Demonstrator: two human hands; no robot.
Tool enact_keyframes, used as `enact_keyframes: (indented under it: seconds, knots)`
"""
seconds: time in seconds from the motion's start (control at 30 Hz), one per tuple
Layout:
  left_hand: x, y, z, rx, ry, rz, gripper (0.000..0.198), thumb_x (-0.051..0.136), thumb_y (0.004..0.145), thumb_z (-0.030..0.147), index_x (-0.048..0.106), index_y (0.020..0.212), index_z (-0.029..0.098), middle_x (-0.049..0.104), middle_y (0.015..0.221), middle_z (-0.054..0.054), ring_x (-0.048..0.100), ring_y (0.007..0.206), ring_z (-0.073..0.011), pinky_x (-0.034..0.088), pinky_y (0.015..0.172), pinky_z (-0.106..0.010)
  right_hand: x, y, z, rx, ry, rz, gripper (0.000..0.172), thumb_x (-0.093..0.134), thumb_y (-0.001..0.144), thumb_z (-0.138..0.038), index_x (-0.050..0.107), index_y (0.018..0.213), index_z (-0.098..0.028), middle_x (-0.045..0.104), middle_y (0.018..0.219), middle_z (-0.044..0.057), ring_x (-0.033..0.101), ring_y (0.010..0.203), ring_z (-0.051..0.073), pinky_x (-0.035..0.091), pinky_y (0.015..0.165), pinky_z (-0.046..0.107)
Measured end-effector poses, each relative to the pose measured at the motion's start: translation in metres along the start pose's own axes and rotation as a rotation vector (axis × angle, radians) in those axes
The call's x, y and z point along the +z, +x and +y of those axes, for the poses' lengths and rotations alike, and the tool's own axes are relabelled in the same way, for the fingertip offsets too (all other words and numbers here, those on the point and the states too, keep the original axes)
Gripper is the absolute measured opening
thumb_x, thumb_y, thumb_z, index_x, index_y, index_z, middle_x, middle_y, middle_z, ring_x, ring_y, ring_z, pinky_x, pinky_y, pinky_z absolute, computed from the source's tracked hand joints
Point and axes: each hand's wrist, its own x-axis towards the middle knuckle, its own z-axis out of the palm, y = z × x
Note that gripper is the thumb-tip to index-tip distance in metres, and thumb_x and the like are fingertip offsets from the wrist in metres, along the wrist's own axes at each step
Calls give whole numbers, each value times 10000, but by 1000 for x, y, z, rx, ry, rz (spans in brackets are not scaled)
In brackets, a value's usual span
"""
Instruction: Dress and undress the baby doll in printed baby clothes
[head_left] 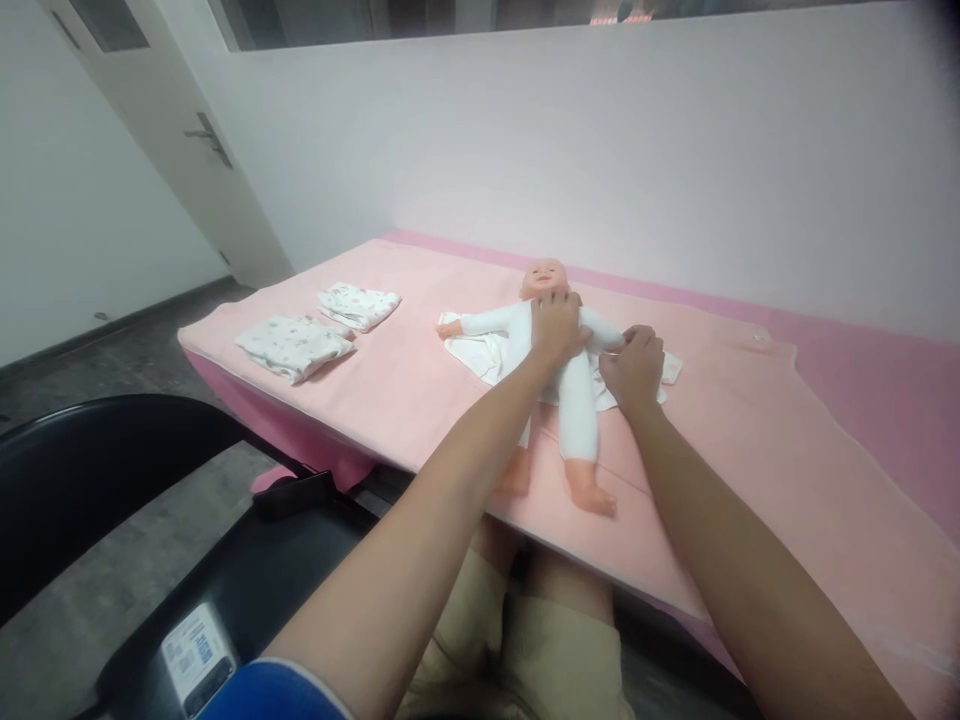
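Count: 1 doll (519, 340), 1 white garment (480, 352) spread under it, 2 folded print cloths (near one (296, 347), far one (360, 305)), 2 hands. Doll is on its back on the pink-covered surface (397, 405), head toward the wall (675, 150), feet toward the person, both arms out sideways.

Left hand (556, 328) lies over the doll's chest, fingers side by side just below the chin, thumb spread off to the right. Can't tell if they're pinching anything. Right hand (636, 370) is at the end of the doll's right-side arm (as viewed), over the garment, fingers curled; can't tell if they're clamped on arm or fabric.

Edges: feet sit near the front edge, one partly behind the left forearm. Head is near the back edge of the pale cover, darker pink strip beyond. Near folded cloth is close to the left part of the front edge.

Room: gap between folded cloths and doll; wider stretch of cover right of the right hand. 1 black chair (247, 560) tight against the front left, 1 labelled white box (199, 655) on its seat.
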Motion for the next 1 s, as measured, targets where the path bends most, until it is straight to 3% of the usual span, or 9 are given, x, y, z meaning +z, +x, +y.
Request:
enact_keyframes:
  seconds: [0.47,0.67,0.83,1.0]
  knots:
    - [-17,-18,-1,-36,-26,100,352,620,923,309,622,1258,203,630,1330,-143,490,1273,-335,360,1093,-436,2,-2,2,53,-4,7,393,538,820,-202,444,1202,-191,559,1165,163,494,1082,339,435,891,463]
    - [-33,-23,-3,-102,-13,38,398,551,980,355,583,1357,229,587,1426,-139,450,1338,-348,365,1094,-444,5,-2,7,142,2,-32,555,587,763,-222,456,1301,-176,573,1057,138,542,972,334,455,876,473]
    - [-38,-26,-3,-108,-16,23,415,532,1000,370,571,1390,235,554,1480,-139,412,1386,-350,355,1113,-452,4,-1,7,189,12,-39,593,604,745,-230,463,1317,-163,571,1032,142,562,934,339,470,873,503]
    - [-38,-27,-8,-124,-23,48,432,540,1012,428,568,1401,241,568,1466,-140,423,1380,-351,360,1105,-450,3,-2,13,231,105,-54,738,584,758,-229,341,1453,-175,595,1007,108,589,915,326,493,830,473]
